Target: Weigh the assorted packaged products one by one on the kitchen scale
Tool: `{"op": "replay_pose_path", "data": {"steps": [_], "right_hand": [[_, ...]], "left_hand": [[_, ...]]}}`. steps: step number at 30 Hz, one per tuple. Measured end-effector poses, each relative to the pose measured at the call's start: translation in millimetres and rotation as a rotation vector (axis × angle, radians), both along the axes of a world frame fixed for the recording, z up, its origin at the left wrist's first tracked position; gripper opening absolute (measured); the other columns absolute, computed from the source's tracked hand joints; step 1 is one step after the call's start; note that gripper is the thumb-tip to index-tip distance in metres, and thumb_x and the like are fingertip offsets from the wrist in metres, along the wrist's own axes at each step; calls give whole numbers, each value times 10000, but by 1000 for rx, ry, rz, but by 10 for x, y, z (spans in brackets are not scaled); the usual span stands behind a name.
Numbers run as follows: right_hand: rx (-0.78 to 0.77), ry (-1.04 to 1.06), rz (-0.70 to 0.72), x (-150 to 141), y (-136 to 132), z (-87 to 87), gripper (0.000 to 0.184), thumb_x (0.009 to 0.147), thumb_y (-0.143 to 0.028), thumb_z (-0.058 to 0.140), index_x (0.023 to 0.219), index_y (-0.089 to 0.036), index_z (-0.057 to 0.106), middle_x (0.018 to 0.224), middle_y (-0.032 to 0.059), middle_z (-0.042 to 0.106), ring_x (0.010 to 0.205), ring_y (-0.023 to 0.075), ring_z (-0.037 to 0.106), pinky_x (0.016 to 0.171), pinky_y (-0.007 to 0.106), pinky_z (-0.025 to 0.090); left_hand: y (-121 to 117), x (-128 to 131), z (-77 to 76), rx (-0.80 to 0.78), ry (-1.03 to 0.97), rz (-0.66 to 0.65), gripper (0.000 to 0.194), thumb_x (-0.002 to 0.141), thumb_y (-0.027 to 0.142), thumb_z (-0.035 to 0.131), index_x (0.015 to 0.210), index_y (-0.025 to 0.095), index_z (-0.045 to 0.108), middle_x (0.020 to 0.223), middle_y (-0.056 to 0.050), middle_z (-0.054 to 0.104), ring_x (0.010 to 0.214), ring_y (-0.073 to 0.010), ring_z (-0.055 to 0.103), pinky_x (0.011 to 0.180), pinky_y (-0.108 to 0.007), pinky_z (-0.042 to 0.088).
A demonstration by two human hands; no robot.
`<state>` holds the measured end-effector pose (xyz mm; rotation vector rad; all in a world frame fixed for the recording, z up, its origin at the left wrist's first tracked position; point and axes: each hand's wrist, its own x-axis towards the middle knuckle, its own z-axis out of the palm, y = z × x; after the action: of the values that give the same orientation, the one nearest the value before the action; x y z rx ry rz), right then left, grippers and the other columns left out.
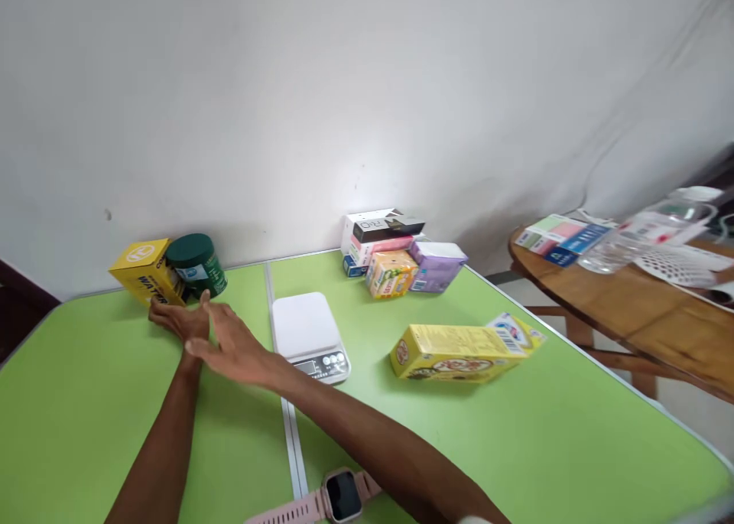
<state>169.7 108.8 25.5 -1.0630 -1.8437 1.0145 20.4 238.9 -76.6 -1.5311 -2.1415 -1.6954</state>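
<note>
The yellow box stands far left, just beyond the left hand, the nearer one; whether it grips, I cannot tell. The right hand, open and empty, is near the jar.

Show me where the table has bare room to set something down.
Bare table lies between the yellow carton, the right forearm and the table's right edge; another patch is left of the left forearm. A narrower gap separates carton and scale. It's crowded at the back: jar and small box at left, stacked boxes near the wall.
</note>
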Motion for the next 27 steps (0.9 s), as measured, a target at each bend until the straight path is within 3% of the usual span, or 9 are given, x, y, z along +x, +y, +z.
{"op": "replay_pose_path", "data": {"steps": [2, 4, 8, 12, 16, 19, 21, 24, 27], "right_hand": [[95, 37, -19, 328, -463, -40, 714, 980, -483, 648, 1588, -190, 414, 1598, 170, 492, 1462, 328, 493, 1173, 527, 482], [178, 82, -202, 768, -875, -116, 579, 1027, -438, 590, 1563, -264, 456, 1577, 129, 525, 1422, 285, 537, 1134, 502, 526], [410, 78, -831, 1805, -1488, -304, 394, 1046, -379, 553, 1423, -264, 584, 1412, 139, 628, 1287, 275, 617, 991, 462, 593], [540, 16, -1418, 2597, -1945, -369, 390, 1043, -457, 523, 1318, -198, 623, 1275, 150, 663, 1156, 294, 654, 937, 483, 558], [572, 49, -1499, 2873, -2172, -334, 402, 1047, -491, 499, 1281, -191, 629, 1201, 126, 687, 1084, 271, 677, 891, 431, 540], [517, 104, -1532, 2892, -2143, -422, 387, 1057, -490, 471, 1211, -186, 654, 1181, 125, 705, 1103, 275, 671, 943, 457, 529], [470, 116, -1511, 2888, -2076, -550, 405, 1057, -490, 454, 1216, -180, 658, 1192, 135, 709, 1134, 286, 666, 993, 493, 519], [450, 90, -1470, 2897, -1994, -748, 465, 1059, -490, 434, 1319, -161, 636, 1286, 177, 687, 1214, 309, 644, 1043, 533, 506], [470, 57, -1430, 2919, -1989, -859, 477, 1069, -485, 425, 1356, -170, 638, 1315, 184, 691, 1233, 315, 643, 1059, 549, 505]], "left_hand": [[-124, 13, 64, -18, -48, 22, 1099, 700, 375, 869, 1510, 121, 172, 1548, -266, 279, 1501, -445, 251, 1256, -641, 228], [-298, 48, 134, -5, -67, 20, 1064, 699, 355, 852, 1502, 82, 211, 1542, -280, 297, 1501, -426, 265, 1265, -598, 248], [-754, 242, 258, 91, -30, -82, 876, 832, 392, 708, 1518, 98, 250, 1553, -271, 293, 1459, -386, 347, 1205, -573, 360], [-1336, 758, 432, 200, 77, -299, 793, 923, 433, 626, 1559, 119, 272, 1514, -240, 361, 1363, -355, 453, 1146, -559, 417], [-1912, 1575, 628, 225, 131, -702, 805, 919, 435, 698, 1573, 178, 307, 1488, -203, 440, 1347, -350, 491, 1128, -544, 445], [-2147, 2188, 729, -5, 187, -1171, 839, 893, 418, 753, 1587, 240, 317, 1540, -176, 462, 1412, -347, 492, 1178, -545, 422], [-2171, 2523, 766, -165, 164, -1367, 928, 847, 397, 795, 1610, 235, 293, 1595, -181, 424, 1482, -355, 439, 1218, -542, 390], [-2088, 2866, 777, -340, 43, -1455, 923, 794, 337, 821, 1575, 205, 347, 1557, -174, 498, 1455, -340, 489, 1211, -511, 407], [-2019, 3001, 760, -406, -45, -1440, 641, 807, 281, 777, 1385, 195, 515, 1315, -115, 695, 1203, -277, 669, 1062, -443, 524]]}}
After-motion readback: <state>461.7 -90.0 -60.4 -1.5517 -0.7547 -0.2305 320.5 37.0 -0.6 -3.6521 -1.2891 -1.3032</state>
